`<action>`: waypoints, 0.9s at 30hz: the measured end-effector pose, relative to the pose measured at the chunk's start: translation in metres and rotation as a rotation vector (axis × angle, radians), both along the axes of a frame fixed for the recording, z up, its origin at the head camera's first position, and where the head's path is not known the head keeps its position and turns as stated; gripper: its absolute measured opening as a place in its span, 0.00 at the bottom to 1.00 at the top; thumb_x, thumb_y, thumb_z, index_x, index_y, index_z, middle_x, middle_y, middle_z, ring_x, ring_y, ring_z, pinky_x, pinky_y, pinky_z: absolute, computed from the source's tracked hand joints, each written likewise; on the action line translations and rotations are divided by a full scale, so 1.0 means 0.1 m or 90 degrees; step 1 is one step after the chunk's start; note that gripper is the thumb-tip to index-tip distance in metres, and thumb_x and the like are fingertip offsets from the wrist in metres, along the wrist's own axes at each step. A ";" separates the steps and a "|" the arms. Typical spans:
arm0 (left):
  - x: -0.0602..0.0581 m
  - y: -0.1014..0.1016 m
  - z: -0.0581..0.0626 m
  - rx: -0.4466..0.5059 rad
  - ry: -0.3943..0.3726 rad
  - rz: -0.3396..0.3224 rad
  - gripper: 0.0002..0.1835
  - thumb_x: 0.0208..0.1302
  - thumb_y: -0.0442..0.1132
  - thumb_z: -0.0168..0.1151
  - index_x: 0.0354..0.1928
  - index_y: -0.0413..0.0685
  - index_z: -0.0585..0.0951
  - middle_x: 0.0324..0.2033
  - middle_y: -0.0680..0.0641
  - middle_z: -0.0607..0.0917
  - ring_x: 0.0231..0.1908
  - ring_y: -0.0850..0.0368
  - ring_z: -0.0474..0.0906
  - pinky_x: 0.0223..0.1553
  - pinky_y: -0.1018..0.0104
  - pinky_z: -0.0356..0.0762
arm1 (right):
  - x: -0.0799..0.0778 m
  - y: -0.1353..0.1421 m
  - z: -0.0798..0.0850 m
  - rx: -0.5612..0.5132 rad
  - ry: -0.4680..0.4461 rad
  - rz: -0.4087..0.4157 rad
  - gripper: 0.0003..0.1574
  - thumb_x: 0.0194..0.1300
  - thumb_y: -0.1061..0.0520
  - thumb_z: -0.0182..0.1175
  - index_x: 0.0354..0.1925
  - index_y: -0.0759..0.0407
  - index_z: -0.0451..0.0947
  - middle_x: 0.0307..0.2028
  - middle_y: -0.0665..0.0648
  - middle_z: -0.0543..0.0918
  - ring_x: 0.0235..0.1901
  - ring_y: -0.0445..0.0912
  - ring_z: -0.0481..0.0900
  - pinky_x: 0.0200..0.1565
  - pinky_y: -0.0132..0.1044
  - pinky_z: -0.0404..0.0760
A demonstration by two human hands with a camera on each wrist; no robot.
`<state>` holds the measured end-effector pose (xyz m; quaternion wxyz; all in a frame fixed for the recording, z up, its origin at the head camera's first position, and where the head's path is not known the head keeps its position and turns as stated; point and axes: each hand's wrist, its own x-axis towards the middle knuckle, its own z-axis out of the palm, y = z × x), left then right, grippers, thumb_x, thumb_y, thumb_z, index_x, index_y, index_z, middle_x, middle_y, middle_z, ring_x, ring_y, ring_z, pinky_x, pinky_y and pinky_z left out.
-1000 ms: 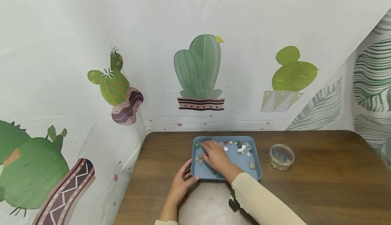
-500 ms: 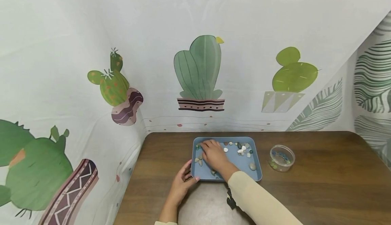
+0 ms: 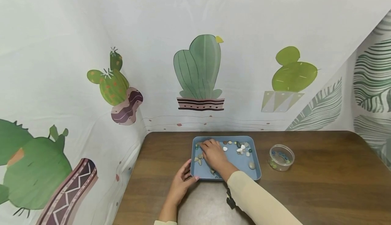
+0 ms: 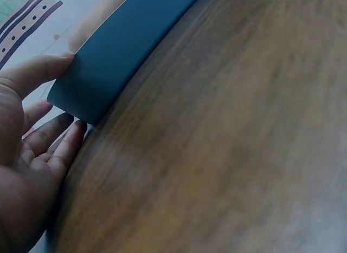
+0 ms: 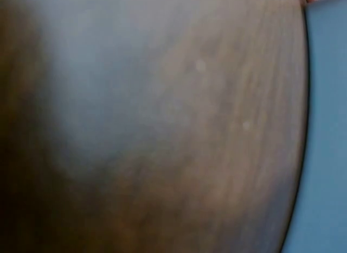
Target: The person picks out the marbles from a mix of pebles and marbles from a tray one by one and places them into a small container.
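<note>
A shallow blue tray lies on the table with many small pebbles in it. My left hand holds its near left corner, thumb at the front wall and fingers by the left side. The left wrist view has that hand around the tray's corner. Over the tray's left half reaches my right hand, its fingertips down beside small green pebbles in the far left corner. Whether it pinches one is hidden. Tan pebbles lie just left of this hand.
White pebbles and darker ones cluster at the tray's far right, with a larger grey pebble nearer. Right of the tray stands a round clear container with blue and green pieces inside. A cactus-print cloth hangs behind the wooden table.
My right forearm has shifted slightly left, baring more of the pebbles near the tray's front edge. The left hand has stayed at the corner.
</note>
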<state>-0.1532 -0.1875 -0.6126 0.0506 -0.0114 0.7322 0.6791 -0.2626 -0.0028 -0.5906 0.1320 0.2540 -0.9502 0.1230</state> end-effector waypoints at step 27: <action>0.00 0.00 0.02 -0.001 0.011 -0.001 0.43 0.59 0.37 0.74 0.75 0.49 0.66 0.68 0.33 0.73 0.62 0.41 0.76 0.52 0.74 0.77 | 0.06 0.00 0.03 -0.035 0.035 0.002 0.12 0.68 0.52 0.66 0.48 0.52 0.85 0.45 0.50 0.85 0.48 0.47 0.77 0.51 0.43 0.74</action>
